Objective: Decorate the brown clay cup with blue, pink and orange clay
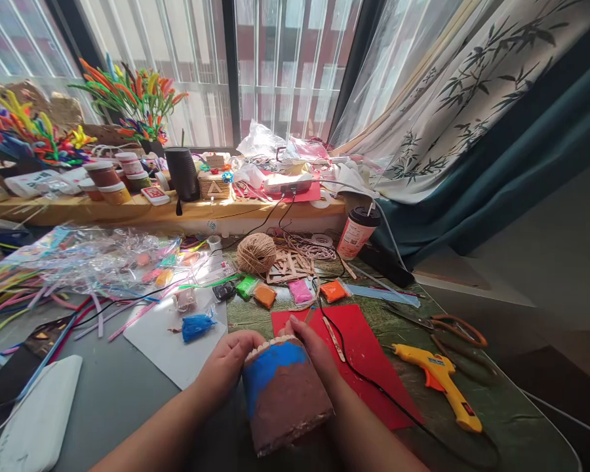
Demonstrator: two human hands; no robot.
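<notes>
In the head view, we hold a clay-covered board (282,393) upright over the tabletop (128,387), blue clay above brown. Our left hand (226,364) grips its left top corner; our right hand (314,347) clasps the right top corner. A red sheet (368,354) lies just beside it, a glue gun (442,383) farther right.

Two bare forearms and hands, no sleeves — person's own, seen from above.

Left hand (226,364) and right hand (314,347) — both bare, no gloves, rings or watch showing. Forearms run uncovered from each wrist back to the bottom edge; no cuff or fabric anywhere along them. Short plain nails on the few fingertips that show, no polish visible. Wrists bare, no bands or bracelets.
</notes>
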